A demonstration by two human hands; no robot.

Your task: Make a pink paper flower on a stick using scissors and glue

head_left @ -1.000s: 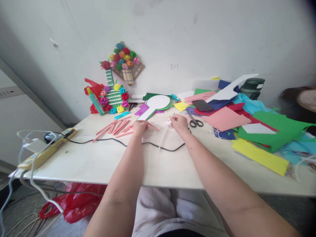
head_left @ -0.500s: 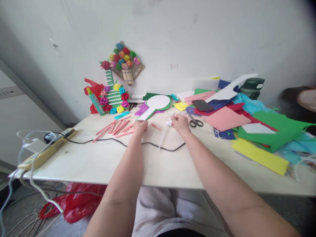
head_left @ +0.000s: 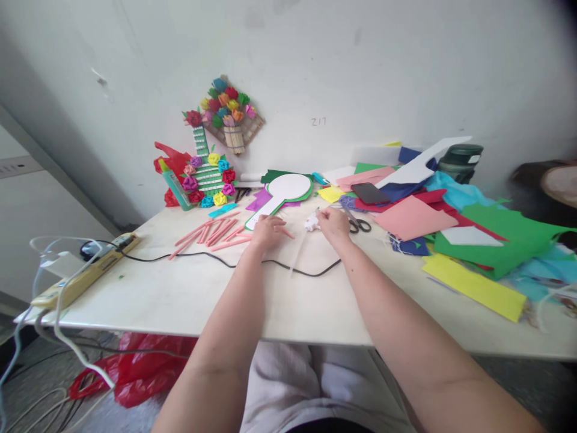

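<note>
My right hand (head_left: 334,225) is closed around a small white hot glue gun (head_left: 311,222), with a clear glue stick (head_left: 296,255) trailing from it toward me. My left hand (head_left: 268,233) is over the table, its fingers loosely stretched and slightly blurred. It is by the lower end of a white paddle-shaped cutout (head_left: 288,187) backed with green, which lies flat with its round part away from me. One short pink paper roll (head_left: 286,232) lies just right of my left fingers. Several more pink paper rolls (head_left: 220,231) lie to the left.
Black-handled scissors (head_left: 360,226) lie right of my right hand. Colored sheets (head_left: 415,218) and a phone (head_left: 369,193) cover the right side. A black cord (head_left: 311,274) crosses the table from a power strip (head_left: 85,273). A glue bottle (head_left: 175,187) and flower crafts (head_left: 210,171) stand behind.
My left hand has let go of the cutout's lower end and shifted slightly right, fingers loosening. The glue gun in my right hand has barely moved.
</note>
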